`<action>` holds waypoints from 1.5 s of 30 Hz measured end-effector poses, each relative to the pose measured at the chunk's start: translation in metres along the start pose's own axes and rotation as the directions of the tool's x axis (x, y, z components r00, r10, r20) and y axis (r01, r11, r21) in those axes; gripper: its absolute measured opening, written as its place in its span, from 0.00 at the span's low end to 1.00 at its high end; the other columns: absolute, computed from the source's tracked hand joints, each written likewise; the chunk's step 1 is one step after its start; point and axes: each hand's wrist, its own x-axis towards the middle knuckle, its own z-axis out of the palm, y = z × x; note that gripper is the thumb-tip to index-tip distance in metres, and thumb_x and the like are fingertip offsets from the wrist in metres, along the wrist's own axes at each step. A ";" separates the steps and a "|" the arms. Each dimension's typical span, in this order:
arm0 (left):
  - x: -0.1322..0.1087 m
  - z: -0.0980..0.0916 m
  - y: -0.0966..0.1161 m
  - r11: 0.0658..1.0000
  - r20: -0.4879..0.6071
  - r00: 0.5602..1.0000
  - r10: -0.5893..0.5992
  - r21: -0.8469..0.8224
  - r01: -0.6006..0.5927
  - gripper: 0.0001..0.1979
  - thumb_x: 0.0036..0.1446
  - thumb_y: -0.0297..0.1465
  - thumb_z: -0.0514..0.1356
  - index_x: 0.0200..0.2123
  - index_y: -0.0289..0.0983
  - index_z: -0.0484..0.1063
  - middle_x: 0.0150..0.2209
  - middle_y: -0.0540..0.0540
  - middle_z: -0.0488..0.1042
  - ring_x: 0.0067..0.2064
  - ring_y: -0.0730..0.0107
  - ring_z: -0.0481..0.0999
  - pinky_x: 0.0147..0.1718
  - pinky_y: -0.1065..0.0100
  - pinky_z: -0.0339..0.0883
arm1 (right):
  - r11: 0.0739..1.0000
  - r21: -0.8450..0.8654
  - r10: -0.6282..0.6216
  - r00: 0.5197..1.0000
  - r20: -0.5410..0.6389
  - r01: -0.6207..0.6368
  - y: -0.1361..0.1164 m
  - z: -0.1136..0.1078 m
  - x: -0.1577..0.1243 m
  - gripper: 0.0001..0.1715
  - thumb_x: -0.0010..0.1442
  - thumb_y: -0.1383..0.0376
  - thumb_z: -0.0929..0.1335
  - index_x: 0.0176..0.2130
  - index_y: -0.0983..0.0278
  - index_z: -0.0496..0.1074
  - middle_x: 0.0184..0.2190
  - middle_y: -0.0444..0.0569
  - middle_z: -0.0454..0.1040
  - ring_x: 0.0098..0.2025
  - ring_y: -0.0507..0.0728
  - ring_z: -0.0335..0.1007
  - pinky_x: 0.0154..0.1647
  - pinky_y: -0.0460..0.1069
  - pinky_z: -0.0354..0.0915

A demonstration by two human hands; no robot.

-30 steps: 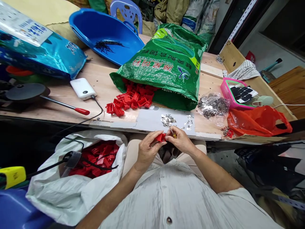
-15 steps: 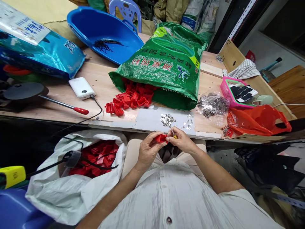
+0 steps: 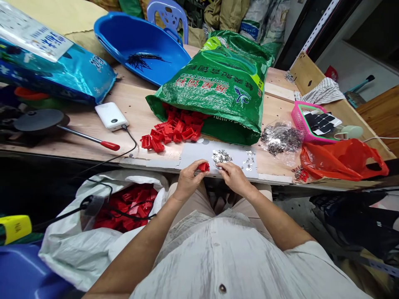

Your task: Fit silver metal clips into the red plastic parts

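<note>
My left hand point(image 3: 188, 181) is closed, pinching a small red plastic part point(image 3: 204, 167) between thumb and fingers above the table's front edge. My right hand point(image 3: 234, 177) is closed too, its fingertips low over the front of a pile of small flat metal pieces point(image 3: 221, 156). A silvery tip point(image 3: 217, 167) pokes out at those fingertips; the rest of that thin tool is hidden by the hand. Under the pile lies a grey sheet point(image 3: 193, 153), with more metal pieces point(image 3: 248, 160) scattered to the right. The two hands are apart.
Red parts point(image 3: 177, 129) spill from a green sack point(image 3: 215, 89) behind the hands. More fill a white sack point(image 3: 77, 245) at lower left. A metal lever with red grip point(image 3: 109, 145), a power bank point(image 3: 111, 116), a bag of metal pieces point(image 3: 282, 139) and a red bag point(image 3: 346, 160) flank them.
My right hand has moved away from the red part, up to the metal pieces; the tool's yellow handle no longer shows. My left hand has shifted slightly left and up with the red part.
</note>
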 end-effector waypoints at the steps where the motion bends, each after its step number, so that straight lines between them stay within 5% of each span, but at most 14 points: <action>1: 0.003 -0.001 -0.003 1.000 0.011 1.000 0.010 0.013 -0.011 0.18 0.49 0.34 0.68 0.45 0.43 0.77 0.44 0.46 0.80 0.46 0.59 0.79 0.54 0.57 0.68 | 1.000 -0.028 -0.007 1.000 0.003 0.007 0.000 0.001 0.001 0.14 0.65 0.67 0.64 0.49 0.63 0.73 0.40 0.50 0.74 0.42 0.54 0.69 0.47 0.48 0.62; 18: 0.012 -0.006 -0.014 0.999 0.113 0.994 0.009 0.051 -0.015 0.17 0.49 0.34 0.67 0.45 0.43 0.78 0.43 0.47 0.81 0.44 0.59 0.80 0.50 0.60 0.71 | 0.994 -0.084 -0.056 0.994 0.097 0.065 0.001 0.007 0.013 0.12 0.64 0.69 0.65 0.44 0.61 0.76 0.43 0.49 0.77 0.46 0.54 0.72 0.49 0.48 0.64; 32: 0.012 -0.002 -0.016 1.000 0.119 0.993 -0.011 0.020 0.009 0.17 0.49 0.37 0.67 0.43 0.40 0.76 0.42 0.45 0.80 0.43 0.60 0.79 0.47 0.61 0.71 | 0.970 -0.243 0.047 0.995 0.091 -0.023 -0.017 0.020 0.012 0.12 0.66 0.67 0.62 0.44 0.61 0.73 0.42 0.50 0.74 0.45 0.56 0.71 0.46 0.49 0.63; 40: -0.002 -0.005 -0.004 1.000 0.084 0.996 0.004 0.016 -0.006 0.15 0.50 0.34 0.67 0.42 0.39 0.74 0.41 0.45 0.78 0.41 0.64 0.78 0.46 0.63 0.70 | 0.997 -0.036 -0.066 0.998 0.012 0.066 -0.005 0.004 -0.002 0.12 0.66 0.68 0.61 0.48 0.62 0.69 0.46 0.51 0.72 0.49 0.57 0.68 0.48 0.50 0.62; 45: -0.014 -0.004 0.012 0.974 0.032 0.996 -0.081 -0.210 0.086 0.19 0.49 0.33 0.68 0.46 0.40 0.73 0.42 0.46 0.78 0.43 0.65 0.77 0.48 0.64 0.68 | 0.983 0.179 -0.071 0.991 0.115 0.049 -0.011 -0.011 -0.017 0.18 0.68 0.68 0.58 0.56 0.59 0.64 0.35 0.44 0.76 0.39 0.54 0.71 0.44 0.48 0.62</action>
